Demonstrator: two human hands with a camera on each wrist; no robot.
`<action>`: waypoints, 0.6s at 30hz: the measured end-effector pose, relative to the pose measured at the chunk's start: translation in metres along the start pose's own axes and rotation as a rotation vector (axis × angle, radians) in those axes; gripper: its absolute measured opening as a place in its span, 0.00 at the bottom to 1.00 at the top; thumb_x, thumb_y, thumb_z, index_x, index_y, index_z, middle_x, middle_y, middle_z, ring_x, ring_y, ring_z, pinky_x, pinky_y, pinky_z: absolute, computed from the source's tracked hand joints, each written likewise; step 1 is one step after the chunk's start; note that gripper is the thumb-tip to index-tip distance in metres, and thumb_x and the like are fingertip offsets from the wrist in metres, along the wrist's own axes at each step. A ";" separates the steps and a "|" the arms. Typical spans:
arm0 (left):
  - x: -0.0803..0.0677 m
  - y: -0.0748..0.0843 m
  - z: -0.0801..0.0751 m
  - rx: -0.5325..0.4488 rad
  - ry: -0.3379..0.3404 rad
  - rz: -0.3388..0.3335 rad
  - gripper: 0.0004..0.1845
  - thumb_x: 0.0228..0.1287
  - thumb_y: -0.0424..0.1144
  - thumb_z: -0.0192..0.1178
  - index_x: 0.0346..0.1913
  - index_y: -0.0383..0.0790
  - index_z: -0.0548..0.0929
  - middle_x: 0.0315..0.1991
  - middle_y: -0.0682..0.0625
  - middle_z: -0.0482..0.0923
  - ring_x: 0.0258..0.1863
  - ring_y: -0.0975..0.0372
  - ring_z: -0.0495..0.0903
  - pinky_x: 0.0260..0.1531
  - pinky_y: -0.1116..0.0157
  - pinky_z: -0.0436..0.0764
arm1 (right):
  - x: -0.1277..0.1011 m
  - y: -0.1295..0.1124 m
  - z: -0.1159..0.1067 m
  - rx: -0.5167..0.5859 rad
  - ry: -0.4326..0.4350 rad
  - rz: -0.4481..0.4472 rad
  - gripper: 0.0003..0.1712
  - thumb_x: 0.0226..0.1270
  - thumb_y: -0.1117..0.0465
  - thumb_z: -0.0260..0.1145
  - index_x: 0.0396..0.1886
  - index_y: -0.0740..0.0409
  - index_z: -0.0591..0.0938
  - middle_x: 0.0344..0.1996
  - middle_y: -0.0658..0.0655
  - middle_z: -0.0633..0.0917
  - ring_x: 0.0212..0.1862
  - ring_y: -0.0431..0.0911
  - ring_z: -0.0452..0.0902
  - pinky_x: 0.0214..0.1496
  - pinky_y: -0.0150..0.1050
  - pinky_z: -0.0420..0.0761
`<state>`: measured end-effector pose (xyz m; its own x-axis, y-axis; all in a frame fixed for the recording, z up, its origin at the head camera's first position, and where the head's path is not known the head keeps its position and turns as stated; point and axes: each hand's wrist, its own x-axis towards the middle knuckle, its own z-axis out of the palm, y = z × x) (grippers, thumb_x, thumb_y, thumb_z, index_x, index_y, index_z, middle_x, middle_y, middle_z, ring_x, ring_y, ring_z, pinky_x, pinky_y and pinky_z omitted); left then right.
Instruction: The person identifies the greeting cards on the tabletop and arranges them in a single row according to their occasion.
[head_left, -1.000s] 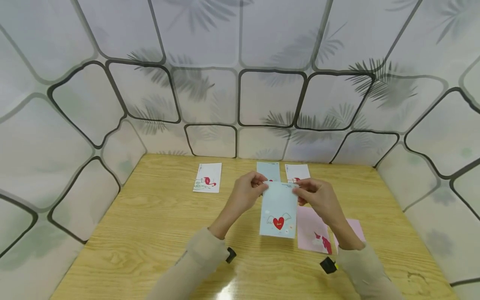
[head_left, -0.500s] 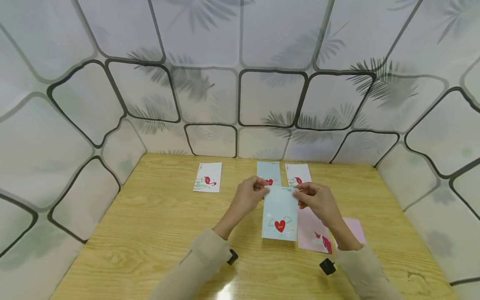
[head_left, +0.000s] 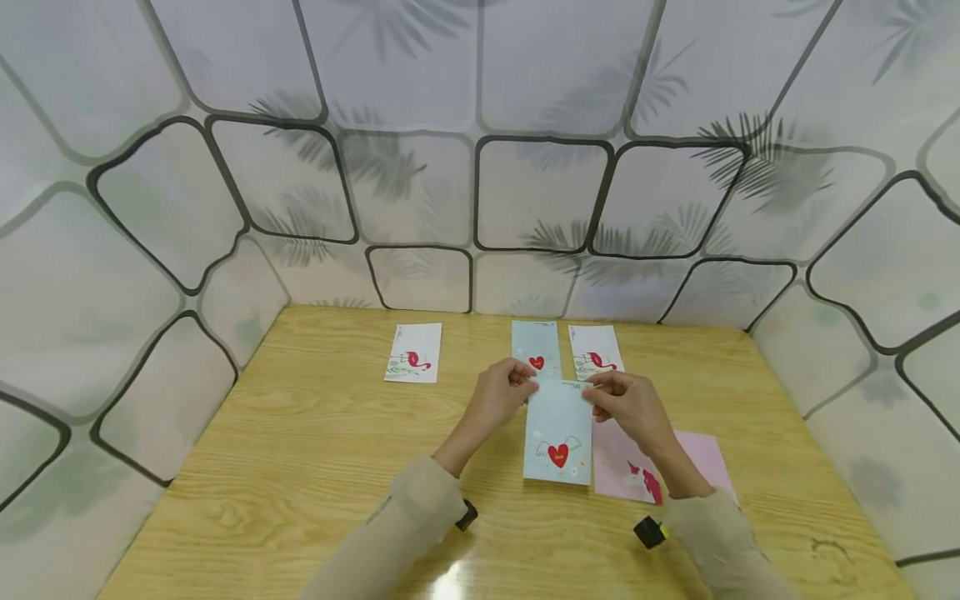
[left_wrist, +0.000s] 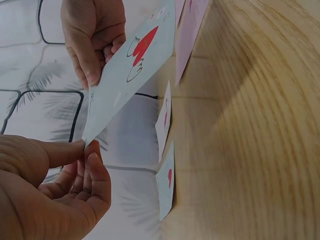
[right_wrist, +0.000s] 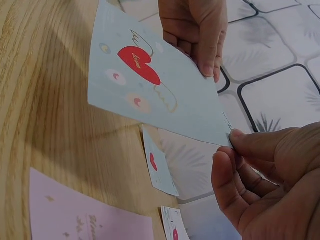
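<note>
Lowered slightly since earlier: blue heart card [head_left: 557,425] between left hand [head_left: 498,395] and right hand [head_left: 634,410], each pinching a top corner. Wooden table [head_left: 315,425] below hands, patterned wall [head_left: 543,196] (palm leaves, dark outlines) beyond.

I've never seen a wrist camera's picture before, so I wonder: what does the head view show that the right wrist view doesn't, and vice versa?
Only the head view: the far-left flamingo card, a second pink card, the unicorn print, both sleeves and black pieces by the wrists.

Only the right wrist view: gold lettering and gold stars on a pink card.

Both: the left hand and right hand pinching the held card with its winged heart, the other heart card, a white card, a pink card, the table and the patterned wall.
</note>
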<state>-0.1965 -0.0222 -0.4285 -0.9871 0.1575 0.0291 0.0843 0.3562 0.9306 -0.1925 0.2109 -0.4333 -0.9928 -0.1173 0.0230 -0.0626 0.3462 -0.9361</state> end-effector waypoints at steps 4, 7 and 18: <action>0.001 -0.005 0.003 0.007 0.001 -0.008 0.04 0.70 0.30 0.66 0.44 0.33 0.84 0.31 0.50 0.79 0.29 0.57 0.82 0.26 0.71 0.78 | 0.002 0.007 0.003 0.015 0.003 0.026 0.16 0.70 0.67 0.71 0.50 0.76 0.83 0.27 0.59 0.86 0.25 0.41 0.80 0.31 0.34 0.85; 0.003 -0.007 0.004 0.020 0.004 -0.017 0.03 0.70 0.30 0.66 0.43 0.34 0.84 0.30 0.50 0.79 0.28 0.59 0.81 0.26 0.71 0.77 | 0.004 0.012 0.005 0.029 -0.003 0.028 0.16 0.69 0.68 0.71 0.50 0.77 0.83 0.27 0.58 0.86 0.25 0.41 0.81 0.31 0.34 0.86; 0.007 -0.015 0.009 0.021 -0.002 -0.061 0.02 0.70 0.30 0.66 0.41 0.35 0.83 0.29 0.50 0.78 0.27 0.62 0.79 0.25 0.71 0.77 | 0.009 0.024 0.009 0.010 -0.013 0.070 0.17 0.70 0.68 0.71 0.53 0.77 0.82 0.28 0.57 0.86 0.25 0.43 0.82 0.31 0.35 0.86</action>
<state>-0.2037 -0.0180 -0.4453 -0.9902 0.1369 -0.0280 0.0271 0.3845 0.9227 -0.2022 0.2093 -0.4587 -0.9934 -0.1048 -0.0475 0.0085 0.3443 -0.9388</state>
